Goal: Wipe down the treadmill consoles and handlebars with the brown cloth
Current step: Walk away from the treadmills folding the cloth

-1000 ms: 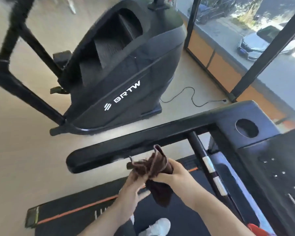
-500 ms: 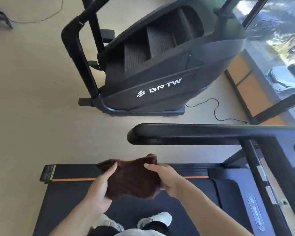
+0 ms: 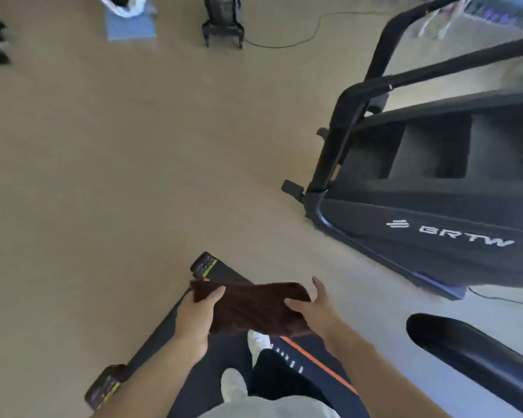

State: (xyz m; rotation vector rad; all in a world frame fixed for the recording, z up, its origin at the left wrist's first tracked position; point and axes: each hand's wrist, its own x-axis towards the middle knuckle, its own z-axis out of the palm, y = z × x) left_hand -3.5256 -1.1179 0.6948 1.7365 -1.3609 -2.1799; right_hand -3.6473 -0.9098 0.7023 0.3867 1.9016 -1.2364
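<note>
Brown cloth (image 3: 254,307) sits at lower centre of the frame, folded flat, held between both hands above the treadmill deck (image 3: 151,348). Its long axis runs left to right across the picture, slightly tilted down toward the right. Left hand (image 3: 198,312) grips the cloth's left end, thumb curled over the top. Right hand (image 3: 317,309) lies on the right end, thumb on the cloth, fingers extended past its edge. Treadmill handlebar (image 3: 465,348) occupies the lower right. A stair machine (image 3: 435,188) marked BRTW stands at right.
</note>
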